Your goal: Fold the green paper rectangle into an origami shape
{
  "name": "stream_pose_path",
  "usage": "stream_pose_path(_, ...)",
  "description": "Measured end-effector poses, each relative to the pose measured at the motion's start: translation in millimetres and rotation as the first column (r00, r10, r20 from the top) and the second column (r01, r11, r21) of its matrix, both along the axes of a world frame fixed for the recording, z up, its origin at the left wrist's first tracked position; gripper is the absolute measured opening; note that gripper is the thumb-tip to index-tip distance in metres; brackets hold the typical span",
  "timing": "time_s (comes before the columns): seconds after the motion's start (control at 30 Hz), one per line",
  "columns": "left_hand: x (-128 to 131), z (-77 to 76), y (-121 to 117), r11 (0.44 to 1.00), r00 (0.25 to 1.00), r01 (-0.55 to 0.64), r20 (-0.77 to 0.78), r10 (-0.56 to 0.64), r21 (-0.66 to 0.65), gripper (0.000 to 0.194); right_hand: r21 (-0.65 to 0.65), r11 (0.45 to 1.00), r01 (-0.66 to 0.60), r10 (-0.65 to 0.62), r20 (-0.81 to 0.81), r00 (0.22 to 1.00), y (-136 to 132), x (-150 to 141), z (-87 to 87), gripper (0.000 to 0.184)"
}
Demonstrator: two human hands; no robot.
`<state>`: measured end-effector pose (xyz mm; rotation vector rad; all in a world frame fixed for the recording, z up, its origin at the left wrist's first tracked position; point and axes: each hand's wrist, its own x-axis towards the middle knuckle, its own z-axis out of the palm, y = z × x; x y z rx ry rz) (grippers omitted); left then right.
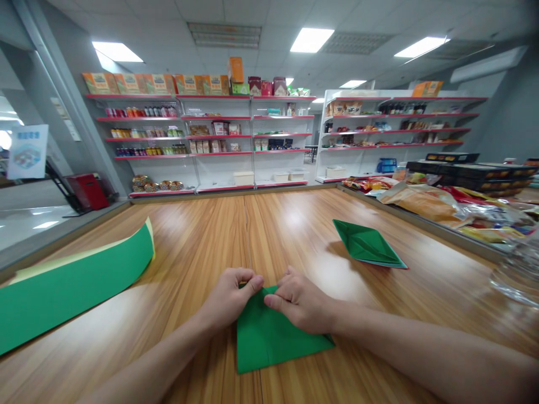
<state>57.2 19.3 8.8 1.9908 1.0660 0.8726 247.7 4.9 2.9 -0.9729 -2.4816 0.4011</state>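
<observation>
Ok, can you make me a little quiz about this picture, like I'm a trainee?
1. True or false: a folded green piece lies farther right than the green sheet between the arms.

2. What do both the left hand and the right hand touch?
a) a red ball
b) the green sheet
c) a pair of scissors

3. Besides green, what colour shows along the upper edge of the long strip on the left?

Key: 1. True. 2. b. 3. Pale yellow.
</observation>
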Motion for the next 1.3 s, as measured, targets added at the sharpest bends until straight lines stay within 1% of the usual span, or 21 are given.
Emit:
stream_pose_path(0.03,0.6,-0.5,0.0,1.0,1.0,0.001,0.025,0.0,-0.026,0.04,0.001,1.0,-0.005,0.005,-0.007,1.0,-0.2,-0.2,-0.5,0.05)
stream_pose_path(0.07,1.8,-0.4,-0.9,1.0,0.999,-0.012,0.039,0.013,-0.025,0.04,0.011,1.0,-0.017,0.017,-0.015,1.0,-0.8,-0.6,-0.8,0.05)
stream_pose_path(0.17,7.6,1.2,-6.2,0.997,0.993,-0.077,0.092,0.076,0.013,0.04,0.047,0.996,-0.076,0.079,-0.047,0.996,-3.5,-1.8,-1.1,0.048)
stream_pose_path(0.23,10.1,1.7,-8.4,0.997,0.984,-0.078,0.159,0.082,-0.027,0.043,0.051,0.994,-0.096,0.099,-0.079,0.992,-5.1,-2.5,-1.1,0.048)
stream_pose_path(0.3,8.9,1.2,-8.2,0.99,0.971,-0.023,0.233,0.055,-0.138,0.045,0.03,0.995,-0.091,0.094,-0.107,0.99,-5.7,-2.6,-0.9,0.048)
stream_pose_path(0.4,2.2,-0.1,-5.5,0.939,0.935,0.113,0.356,0.01,-0.324,0.044,-0.008,0.996,-0.083,0.082,-0.129,0.988,-5.3,-1.4,0.1,0.049)
stream_pose_path(0.47,-1.3,-0.1,-4.3,0.913,0.917,0.177,0.398,-0.019,-0.366,0.043,-0.023,0.997,-0.078,0.075,-0.128,0.989,-4.8,0.1,0.4,0.049)
stream_pose_path(0.53,-1.4,0.2,-4.3,0.93,0.929,0.158,0.37,-0.026,-0.331,0.038,-0.027,0.997,-0.068,0.065,-0.114,0.991,-4.4,1.4,0.0,0.048)
stream_pose_path(0.6,1.2,0.2,-5.0,0.961,0.948,0.092,0.317,-0.004,-0.263,0.034,-0.019,0.998,-0.057,0.055,-0.091,0.994,-4.3,2.0,-1.1,0.048)
stream_pose_path(0.67,4.2,-0.6,-5.8,0.977,0.954,0.032,0.297,0.032,-0.21,0.034,-0.004,0.998,-0.055,0.055,-0.072,0.996,-4.3,1.8,-2.3,0.047)
stream_pose_path(0.73,6.0,-2.2,-6.6,0.979,0.954,0.001,0.293,0.059,-0.202,0.036,0.009,0.998,-0.061,0.062,-0.063,0.996,-4.2,1.4,-2.9,0.047)
stream_pose_path(0.93,10.2,-8.2,-6.6,0.969,0.944,-0.069,0.3,0.141,-0.237,0.043,0.033,0.998,-0.052,0.055,-0.098,0.994,-4.8,-0.7,-1.5,0.047)
stream_pose_path(1.03,11.6,-9.8,-4.3,0.966,0.927,-0.143,0.312,0.207,-0.214,0.051,-0.001,0.998,-0.062,0.062,-0.106,0.992,-5.7,-3.6,-0.8,0.048)
stream_pose_path(1.07,10.8,-9.7,-3.5,0.966,0.925,-0.149,0.315,0.212,-0.213,0.052,-0.022,0.998,-0.062,0.059,-0.109,0.992,-5.7,-4.5,-1.0,0.049)
stream_pose_path(1.1,9.2,-9.2,-2.8,0.966,0.927,-0.132,0.317,0.199,-0.221,0.053,-0.041,0.997,-0.059,0.054,-0.111,0.992,-5.6,-5.0,-1.4,0.049)
stream_pose_path(1.17,4.5,-7.1,-1.9,0.966,0.939,-0.049,0.319,0.132,-0.254,0.051,-0.062,0.997,-0.047,0.039,-0.116,0.992,-4.9,-5.3,-2.7,0.05)
stream_pose_path(1.23,-0.2,-4.1,-2.1,0.963,0.946,0.046,0.321,0.043,-0.266,0.041,-0.059,0.998,-0.034,0.026,-0.122,0.992,-3.9,-4.6,-4.3,0.05)
stream_pose_path(1.3,-2.7,-1.3,-3.0,0.962,0.949,0.097,0.316,-0.012,-0.254,0.033,-0.057,0.998,-0.032,0.025,-0.121,0.992,-3.2,-3.9,-5.1,0.05)
